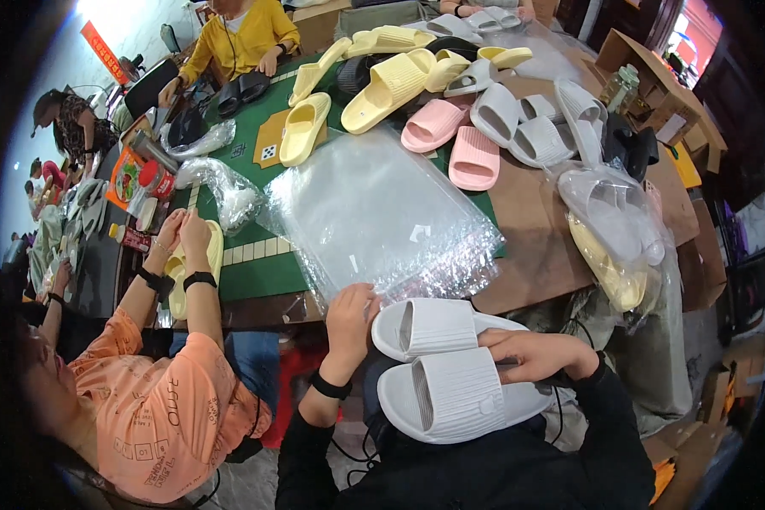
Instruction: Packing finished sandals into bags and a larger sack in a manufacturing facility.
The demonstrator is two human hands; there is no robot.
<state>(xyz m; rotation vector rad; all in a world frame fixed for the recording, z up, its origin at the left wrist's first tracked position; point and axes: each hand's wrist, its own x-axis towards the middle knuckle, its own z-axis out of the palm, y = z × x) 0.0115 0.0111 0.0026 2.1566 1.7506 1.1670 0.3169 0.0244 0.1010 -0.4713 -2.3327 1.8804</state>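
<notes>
Two pale grey slide slippers with ribbed straps lie side by side across my lap, a near slipper point(459, 399) and a far slipper point(425, 330). My right hand point(540, 353) grips them from the right, its fingers tucked under the near strap and the thumb side by the far slipper. My left hand point(351, 321) is up at the table edge, just left of the slipper toes. Its fingers are curled together at the near edge of a stack of clear plastic bags point(357, 204); the fingertips are partly hidden.
Yellow slippers point(391, 89), pink slippers point(474, 159) and grey slippers point(542, 140) crowd the far table. Bagged slippers point(608, 221) lie at the right edge. A co-worker in an orange shirt point(170, 416) sits left, holding a yellow slipper point(177, 289). Cardboard boxes point(654, 76) stand right.
</notes>
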